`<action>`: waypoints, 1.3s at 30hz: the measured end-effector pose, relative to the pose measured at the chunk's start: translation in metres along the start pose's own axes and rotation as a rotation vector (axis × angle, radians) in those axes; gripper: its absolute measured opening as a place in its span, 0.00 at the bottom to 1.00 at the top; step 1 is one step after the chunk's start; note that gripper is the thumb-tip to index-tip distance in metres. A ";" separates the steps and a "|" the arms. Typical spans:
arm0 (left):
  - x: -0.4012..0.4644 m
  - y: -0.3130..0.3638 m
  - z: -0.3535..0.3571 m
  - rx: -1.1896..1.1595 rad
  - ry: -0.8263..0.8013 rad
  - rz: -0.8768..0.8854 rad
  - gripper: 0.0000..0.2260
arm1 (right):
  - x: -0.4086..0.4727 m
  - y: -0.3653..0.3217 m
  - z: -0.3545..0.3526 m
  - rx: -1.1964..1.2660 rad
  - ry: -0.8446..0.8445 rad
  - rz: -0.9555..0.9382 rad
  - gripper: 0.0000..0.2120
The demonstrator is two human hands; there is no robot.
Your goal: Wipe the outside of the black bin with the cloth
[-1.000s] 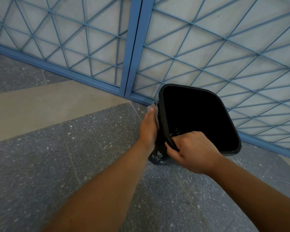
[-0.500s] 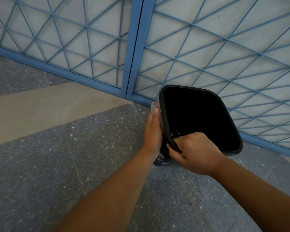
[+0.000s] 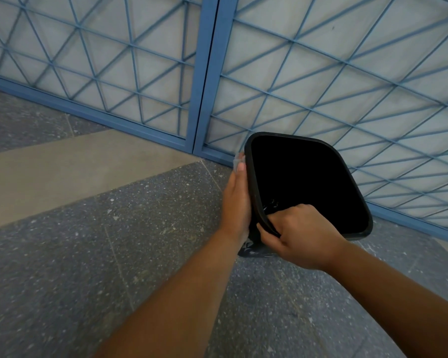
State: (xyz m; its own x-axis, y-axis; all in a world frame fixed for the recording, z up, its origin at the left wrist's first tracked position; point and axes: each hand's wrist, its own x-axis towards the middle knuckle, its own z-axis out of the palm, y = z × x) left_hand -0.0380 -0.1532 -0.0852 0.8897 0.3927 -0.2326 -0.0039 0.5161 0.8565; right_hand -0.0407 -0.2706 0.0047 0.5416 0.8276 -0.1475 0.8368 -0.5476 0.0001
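A black bin [image 3: 347, 177] stands tilted on the floor, its open mouth facing me. My right hand [image 3: 300, 236] grips its near rim at the corner, fingers inside and thumb outside. My left hand [image 3: 237, 202] lies flat against the bin's left outer wall, pressing a grey cloth [image 3: 238, 160] to it. Only a small edge of the cloth shows past my fingertips; the rest is hidden under the hand.
A blue metal lattice gate [image 3: 207, 73] with pale panels stands right behind the bin. The speckled grey floor [image 3: 114, 254] spreads to the left and toward me, with a beige strip [image 3: 75, 161] along the gate.
My left hand has slid with the cloth along the bin's left side, away from me toward the far corner. The right hand keeps its grip on the rim.
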 end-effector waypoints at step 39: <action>0.000 0.002 -0.008 0.048 0.021 -0.008 0.18 | -0.001 0.005 0.001 0.016 0.038 -0.056 0.21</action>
State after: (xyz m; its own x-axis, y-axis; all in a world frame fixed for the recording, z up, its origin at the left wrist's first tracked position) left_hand -0.0421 -0.1459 -0.0875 0.8800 0.4049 -0.2483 0.0252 0.4821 0.8757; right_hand -0.0373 -0.2737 0.0038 0.4968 0.8610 -0.1090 0.8647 -0.5018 -0.0229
